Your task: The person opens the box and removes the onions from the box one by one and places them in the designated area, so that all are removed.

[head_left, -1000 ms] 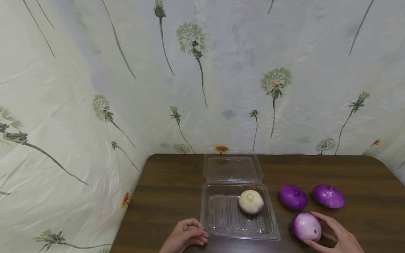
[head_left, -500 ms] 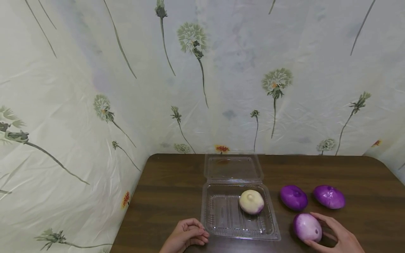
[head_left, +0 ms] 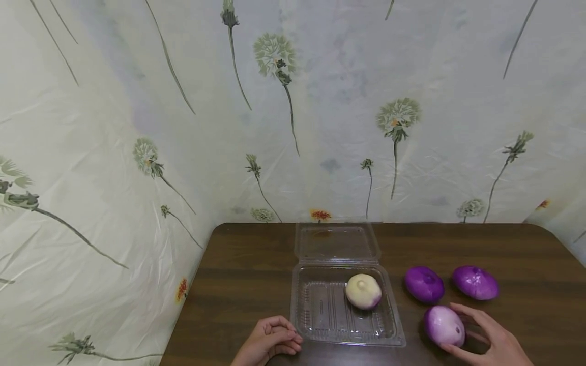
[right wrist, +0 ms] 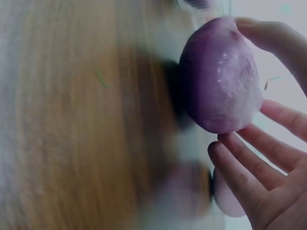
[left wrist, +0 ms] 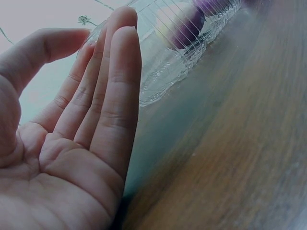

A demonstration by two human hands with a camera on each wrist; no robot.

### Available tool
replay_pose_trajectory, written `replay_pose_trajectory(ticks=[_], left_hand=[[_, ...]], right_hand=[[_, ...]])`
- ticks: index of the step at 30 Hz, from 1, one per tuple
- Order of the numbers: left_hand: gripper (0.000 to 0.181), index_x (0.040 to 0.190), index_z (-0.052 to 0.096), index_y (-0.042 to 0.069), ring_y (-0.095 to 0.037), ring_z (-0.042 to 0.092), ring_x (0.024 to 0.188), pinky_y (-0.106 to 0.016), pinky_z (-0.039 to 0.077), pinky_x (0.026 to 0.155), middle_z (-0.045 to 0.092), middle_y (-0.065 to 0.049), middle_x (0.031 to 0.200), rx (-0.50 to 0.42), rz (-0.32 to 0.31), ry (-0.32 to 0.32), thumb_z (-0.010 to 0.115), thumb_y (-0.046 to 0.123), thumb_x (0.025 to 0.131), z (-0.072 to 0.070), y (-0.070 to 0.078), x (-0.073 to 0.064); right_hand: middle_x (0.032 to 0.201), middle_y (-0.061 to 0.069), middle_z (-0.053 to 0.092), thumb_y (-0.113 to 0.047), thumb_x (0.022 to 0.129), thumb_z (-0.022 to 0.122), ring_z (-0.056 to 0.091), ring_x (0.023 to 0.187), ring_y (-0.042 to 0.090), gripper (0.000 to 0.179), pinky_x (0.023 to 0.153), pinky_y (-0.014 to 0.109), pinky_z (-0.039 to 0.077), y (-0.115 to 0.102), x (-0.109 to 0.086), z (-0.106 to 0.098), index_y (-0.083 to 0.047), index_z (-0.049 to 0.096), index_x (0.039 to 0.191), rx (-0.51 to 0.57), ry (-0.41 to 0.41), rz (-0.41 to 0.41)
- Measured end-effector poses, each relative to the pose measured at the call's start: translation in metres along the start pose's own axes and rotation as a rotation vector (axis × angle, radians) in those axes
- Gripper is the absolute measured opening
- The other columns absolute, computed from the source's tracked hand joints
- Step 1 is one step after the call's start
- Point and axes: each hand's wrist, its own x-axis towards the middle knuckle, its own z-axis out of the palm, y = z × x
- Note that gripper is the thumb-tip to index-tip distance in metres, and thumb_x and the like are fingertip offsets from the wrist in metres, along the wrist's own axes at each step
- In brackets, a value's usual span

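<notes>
A squat red onion (head_left: 444, 326), whitish purple with a small dark spot, sits between the thumb and fingertips of my right hand (head_left: 492, 338). In the right wrist view the thumb touches one end of this onion (right wrist: 220, 76) and fingers touch the other. Whether it rests on the table or is slightly raised, I cannot tell. My left hand (head_left: 270, 339) lies by the near left corner of a clear plastic clamshell box (head_left: 316, 339), fingers loosely bent and holding nothing. Inside the box, on its right side, is a pale onion (head_left: 363, 292) with a purple edge.
Two deep purple onions (head_left: 424, 284) lie behind the right hand, to the right of the box. The box's lid (head_left: 336, 244) is folded back toward the wall. Dandelion-print sheeting (head_left: 329, 127) covers the walls behind the dark wooden table (head_left: 247, 274).
Almost nothing differs. The right hand and its onion have shifted only slightly; the left hand, box and other onions stay put.
</notes>
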Motion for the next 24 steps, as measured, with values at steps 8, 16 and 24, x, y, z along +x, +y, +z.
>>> replay_pose_trajectory(ticks=[8, 16, 24], left_hand=[[0.018, 0.106, 0.069, 0.013, -0.008, 0.077, 0.089, -0.022, 0.063, 0.081, 0.080, 0.001, 0.100, 0.000, 0.020, -0.009, 0.054, 0.002, 0.104, 0.000, 0.000, 0.000], [0.018, 0.107, 0.069, 0.012, -0.008, 0.077, 0.089, -0.022, 0.063, 0.081, 0.080, 0.001, 0.101, 0.002, 0.023, -0.011, 0.054, 0.002, 0.104, -0.001, 0.001, 0.001], [0.017, 0.107, 0.068, 0.013, -0.008, 0.077, 0.089, -0.021, 0.063, 0.081, 0.080, 0.002, 0.100, 0.012, 0.010, 0.004, 0.055, 0.003, 0.104, -0.001, 0.000, 0.000]], right_hand=[[0.133, -0.038, 0.050, -0.013, 0.064, 0.099, 0.048, 0.113, -0.027, 0.081, 0.080, -0.001, 0.050, -0.006, 0.010, -0.008, -0.006, 0.061, 0.135, -0.037, 0.015, -0.056], [0.136, -0.036, 0.050, -0.020, 0.058, 0.101, 0.047, 0.109, -0.029, 0.084, 0.088, -0.006, 0.040, -0.020, 0.030, -0.019, -0.013, 0.065, 0.133, -0.129, 0.044, -0.181], [0.135, -0.017, 0.060, -0.023, 0.055, 0.103, 0.043, 0.124, -0.021, 0.089, 0.100, -0.005, 0.029, -0.048, 0.055, -0.017, -0.013, 0.065, 0.135, -0.155, -0.004, -0.341]])
